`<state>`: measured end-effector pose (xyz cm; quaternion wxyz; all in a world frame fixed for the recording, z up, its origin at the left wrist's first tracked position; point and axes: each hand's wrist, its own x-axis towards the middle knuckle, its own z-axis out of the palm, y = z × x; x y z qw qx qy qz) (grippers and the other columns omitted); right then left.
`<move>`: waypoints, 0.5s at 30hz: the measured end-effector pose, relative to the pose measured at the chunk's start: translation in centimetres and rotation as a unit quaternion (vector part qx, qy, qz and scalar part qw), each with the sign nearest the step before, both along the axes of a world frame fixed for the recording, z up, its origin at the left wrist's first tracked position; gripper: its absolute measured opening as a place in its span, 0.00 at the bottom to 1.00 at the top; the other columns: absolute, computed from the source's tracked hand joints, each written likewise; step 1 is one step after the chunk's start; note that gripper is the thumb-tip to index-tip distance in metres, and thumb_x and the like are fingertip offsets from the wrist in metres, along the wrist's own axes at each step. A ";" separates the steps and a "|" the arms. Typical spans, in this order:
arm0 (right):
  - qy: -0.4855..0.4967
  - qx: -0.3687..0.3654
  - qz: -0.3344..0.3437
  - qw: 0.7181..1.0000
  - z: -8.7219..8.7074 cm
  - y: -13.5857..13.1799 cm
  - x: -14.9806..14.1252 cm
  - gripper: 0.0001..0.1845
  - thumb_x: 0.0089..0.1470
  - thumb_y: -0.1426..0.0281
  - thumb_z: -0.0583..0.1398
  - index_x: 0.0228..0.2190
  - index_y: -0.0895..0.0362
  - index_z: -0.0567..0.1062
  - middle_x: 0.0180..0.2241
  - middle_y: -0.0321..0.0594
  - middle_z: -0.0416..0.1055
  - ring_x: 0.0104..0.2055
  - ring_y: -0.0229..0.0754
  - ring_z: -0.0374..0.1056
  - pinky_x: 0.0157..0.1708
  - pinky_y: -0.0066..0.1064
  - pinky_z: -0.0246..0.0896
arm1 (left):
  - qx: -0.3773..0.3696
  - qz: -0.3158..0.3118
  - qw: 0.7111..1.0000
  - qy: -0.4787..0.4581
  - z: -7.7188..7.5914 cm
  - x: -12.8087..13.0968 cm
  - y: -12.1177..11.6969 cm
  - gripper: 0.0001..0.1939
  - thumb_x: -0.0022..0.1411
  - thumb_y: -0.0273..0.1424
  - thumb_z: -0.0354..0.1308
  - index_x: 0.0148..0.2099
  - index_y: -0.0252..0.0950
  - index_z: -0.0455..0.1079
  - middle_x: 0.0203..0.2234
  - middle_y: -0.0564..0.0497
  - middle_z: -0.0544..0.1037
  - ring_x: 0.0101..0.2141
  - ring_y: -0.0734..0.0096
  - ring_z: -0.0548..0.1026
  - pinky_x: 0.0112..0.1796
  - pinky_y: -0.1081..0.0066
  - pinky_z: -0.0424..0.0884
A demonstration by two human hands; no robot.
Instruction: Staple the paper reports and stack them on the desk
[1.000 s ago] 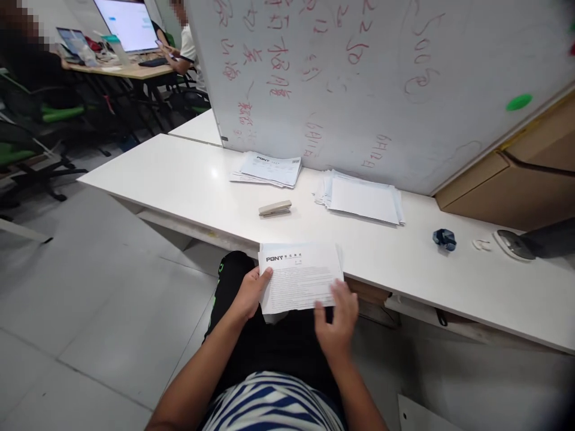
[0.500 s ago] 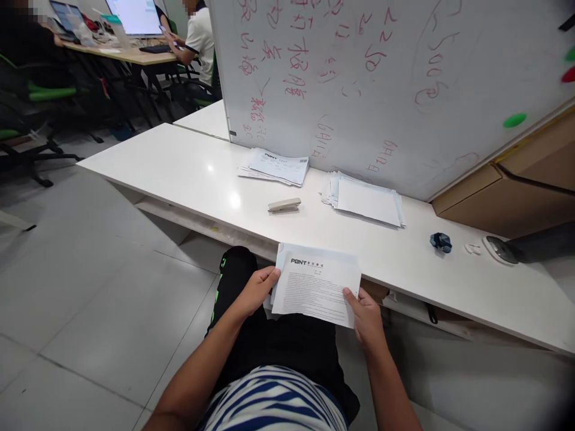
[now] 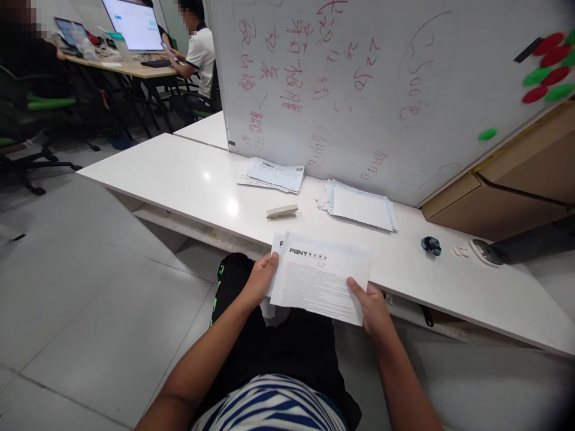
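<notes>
My right hand [image 3: 375,305] pinches the right edge of a printed sheet [image 3: 321,278] headed PONY, thumb on top. Closed at the left is my left hand [image 3: 263,280], its thumb on other printed papers [image 3: 277,244] that peek out behind the front sheet. The papers are held over my lap, at the front edge of the white desk [image 3: 188,191]. Beyond them on the desk lies a beige stapler [image 3: 282,211]. One stack of printed papers [image 3: 278,175] rests behind the stapler, and another paper stack [image 3: 362,206] sits to its right. Both palms are partly hidden.
A whiteboard [image 3: 287,72] with red writing stands along the desk's back. At the right are a dark blue crumpled item [image 3: 431,246], small white earbuds [image 3: 460,251], a round device [image 3: 486,252] and cardboard boxes [image 3: 503,173]. People sit at another table [image 3: 148,70] far left.
The front sheet has shifted right with my right hand, baring more of the papers behind it at my left hand. The camera view has turned slightly.
</notes>
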<state>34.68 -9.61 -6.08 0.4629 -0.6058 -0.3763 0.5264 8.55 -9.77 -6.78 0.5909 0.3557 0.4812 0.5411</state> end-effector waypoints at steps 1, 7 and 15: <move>-0.042 0.033 -0.013 0.998 0.9 0.7 0.1 0.27 0.41 0.52 0.68 0.37 0.60 0.79 0.37 0.46 0.79 0.40 0.54 0.75 0.43 0.46 0.70 | 0.018 -0.011 1.000 -0.009 0.7 0.1 0.4 0.30 0.57 0.55 0.54 0.47 0.34 0.73 0.39 0.42 0.79 0.41 0.55 0.75 0.42 0.62 0.69; -0.234 0.262 -0.038 0.935 6.1 5.6 0.3 0.27 0.47 0.53 0.64 0.41 0.61 0.78 0.42 0.50 0.77 0.46 0.55 0.72 0.48 0.47 0.65 | 0.118 -0.031 0.986 0.111 6.4 -0.1 5.3 0.28 0.50 0.43 0.67 0.51 0.35 0.72 0.47 0.41 0.77 0.47 0.50 0.73 0.48 0.54 0.69; -0.134 0.201 0.074 0.968 4.1 10.5 -1.0 0.28 0.40 0.54 0.68 0.38 0.62 0.78 0.40 0.50 0.78 0.43 0.53 0.73 0.44 0.46 0.67 | 0.151 -0.124 0.971 0.135 5.5 -0.4 10.4 0.22 0.50 0.39 0.68 0.47 0.35 0.75 0.46 0.42 0.78 0.47 0.51 0.74 0.50 0.52 0.68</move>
